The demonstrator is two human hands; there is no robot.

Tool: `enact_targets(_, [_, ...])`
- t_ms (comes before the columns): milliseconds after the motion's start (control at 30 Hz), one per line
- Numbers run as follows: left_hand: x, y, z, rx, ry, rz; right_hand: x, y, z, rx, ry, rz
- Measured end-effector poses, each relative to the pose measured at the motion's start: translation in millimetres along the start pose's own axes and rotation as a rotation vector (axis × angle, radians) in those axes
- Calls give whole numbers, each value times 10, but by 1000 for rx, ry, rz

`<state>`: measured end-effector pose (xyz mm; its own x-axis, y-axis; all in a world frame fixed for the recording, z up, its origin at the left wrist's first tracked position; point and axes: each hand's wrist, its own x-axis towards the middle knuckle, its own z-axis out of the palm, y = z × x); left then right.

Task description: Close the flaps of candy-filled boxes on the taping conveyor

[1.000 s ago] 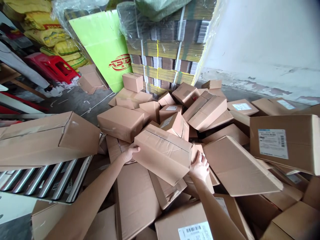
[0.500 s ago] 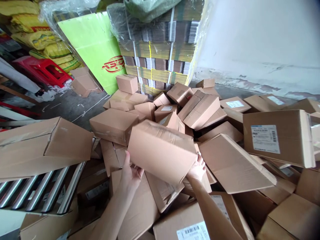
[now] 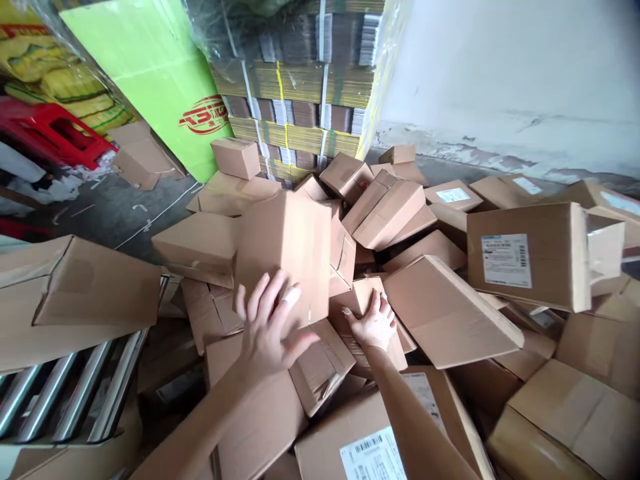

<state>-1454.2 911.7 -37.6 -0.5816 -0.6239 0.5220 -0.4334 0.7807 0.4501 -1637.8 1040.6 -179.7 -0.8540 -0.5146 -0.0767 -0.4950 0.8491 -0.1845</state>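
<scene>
A plain cardboard box [image 3: 305, 247] stands tilted on the pile in front of me. My left hand [image 3: 270, 320] is against its near side, fingers spread and thumb out, not wrapped around it. To the right, my right hand [image 3: 375, 323] rests on a smaller cardboard box [image 3: 367, 297], its fingers apart over the top. Just right of that hand leans a wide cardboard box [image 3: 445, 310]. Below my forearms lies a cardboard box with a white label [image 3: 325, 447].
A roller conveyor [image 3: 75, 393] at the left carries a large box [image 3: 100, 287]. Behind the pile stand a strapped stack of flat cardboard [image 3: 300, 87] and a green board [image 3: 150, 73]. A red plastic stool [image 3: 70, 133] sits far left, and a white wall [image 3: 500, 80] rises at right.
The box I held in both hands has turned on end and moved left. My right hand has left it and lies on another box; my left hand has opened against it.
</scene>
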Motion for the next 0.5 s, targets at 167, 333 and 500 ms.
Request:
enact_targets(167, [-473,-309,310,305,-231,197,0,12,27,17,34,-6])
enact_targets(333, [131,-620,114,320,-272,235,-18,23,71,28,38,-8])
enact_targets(500, [1107,-1243,-429,282,-223,75,-72,9,94,28,44,3])
